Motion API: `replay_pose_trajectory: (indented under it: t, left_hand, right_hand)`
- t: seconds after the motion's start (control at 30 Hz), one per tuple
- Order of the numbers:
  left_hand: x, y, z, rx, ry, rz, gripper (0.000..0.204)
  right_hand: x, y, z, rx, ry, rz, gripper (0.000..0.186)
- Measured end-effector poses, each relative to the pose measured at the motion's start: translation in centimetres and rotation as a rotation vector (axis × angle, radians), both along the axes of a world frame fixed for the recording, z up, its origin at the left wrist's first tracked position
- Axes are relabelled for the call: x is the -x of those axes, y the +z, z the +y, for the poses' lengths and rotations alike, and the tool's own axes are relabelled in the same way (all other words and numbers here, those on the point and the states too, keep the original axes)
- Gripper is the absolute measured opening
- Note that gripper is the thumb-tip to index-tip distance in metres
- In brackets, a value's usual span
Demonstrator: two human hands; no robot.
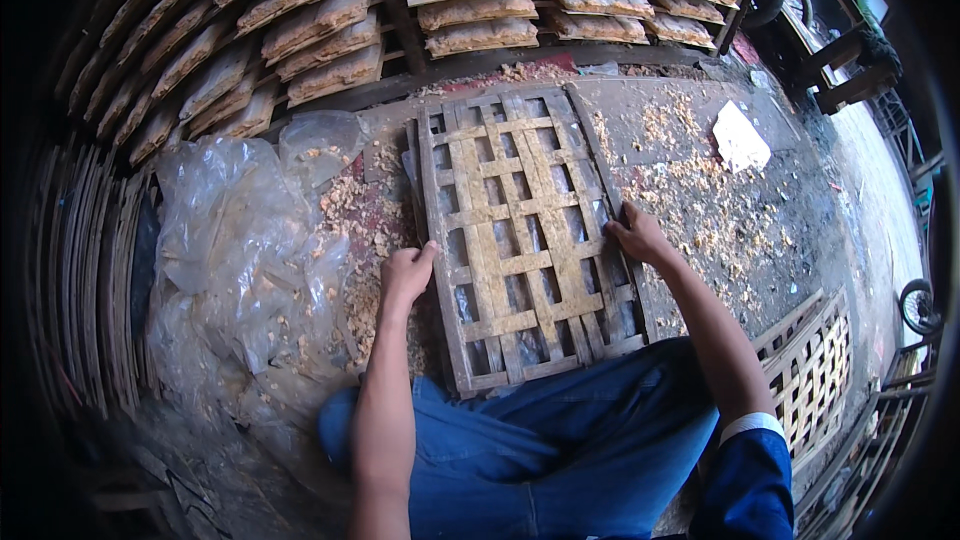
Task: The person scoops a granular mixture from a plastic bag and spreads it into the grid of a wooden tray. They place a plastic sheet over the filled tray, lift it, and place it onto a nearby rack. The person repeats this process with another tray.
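Observation:
In front of my lap lies a rectangular wooden frame (pixel 463 352) with a woven lattice of flat bamboo strips across it. My left hand (pixel 408 275) is closed on its left side rail, the thumb over the top. On the opposite rail, a little higher up, my right hand (pixel 642 236) grips with fingers curled round the edge. The frame's near end rests against my blue trouser legs. Through its gaps, greyish and shiny material shows underneath, but what that is I cannot tell.
Crumpled clear plastic sheeting (pixel 235 250) spreads at the left beside a row of thin upright slats (pixel 85 280). Racks of crumbly orange-brown slabs (pixel 475 10) stand at the back. Crumbs (pixel 690 180) and a white scrap (pixel 741 137) litter the floor. More lattice panels (pixel 815 370) lean at right.

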State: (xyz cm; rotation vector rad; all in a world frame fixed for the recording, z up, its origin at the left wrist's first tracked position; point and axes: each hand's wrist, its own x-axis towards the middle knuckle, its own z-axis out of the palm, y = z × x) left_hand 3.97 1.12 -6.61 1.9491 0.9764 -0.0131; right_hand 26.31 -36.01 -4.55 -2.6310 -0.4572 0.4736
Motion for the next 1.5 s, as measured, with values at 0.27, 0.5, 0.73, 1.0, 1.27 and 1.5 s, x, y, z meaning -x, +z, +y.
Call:
replay_pose_trajectory:
  t: [0.27, 0.5, 0.73, 1.0, 1.27, 1.5]
  left_hand:
    - [-5.1, -0.3, 5.5, 0.163, 0.230, -0.255, 0.046]
    - [-11.6, -3.0, 8.7, -0.012, 0.220, -0.353, 0.029]
    - [-14.7, -2.9, 10.7, -0.075, 0.235, -0.344, 0.020]
    - [-17.1, -0.2, 10.8, -0.067, 0.164, -0.261, 0.023]
    - [-11.4, -0.4, 7.8, 0.087, 0.019, -0.398, 0.050]
    - [-0.6, 2.9, 3.3, -0.142, -0.150, -0.127, 0.065]
  right_hand:
    - [0.5, 1.3, 1.0, -0.061, -0.040, 0.002, 0.041]
    - [1.2, 0.4, 0.5, -0.264, -0.091, -0.122, 0.033]
    - [1.0, 0.3, 0.3, -0.438, -0.111, -0.023, 0.037]
    - [0.6, -1.2, -0.5, -0.590, -0.201, 0.113, 0.031]
    - [0.5, -0.7, -0.7, -0.160, -0.046, -0.017, 0.063]
    - [0.1, 0.7, -1.3, -0.104, 0.011, -0.260, 0.061]
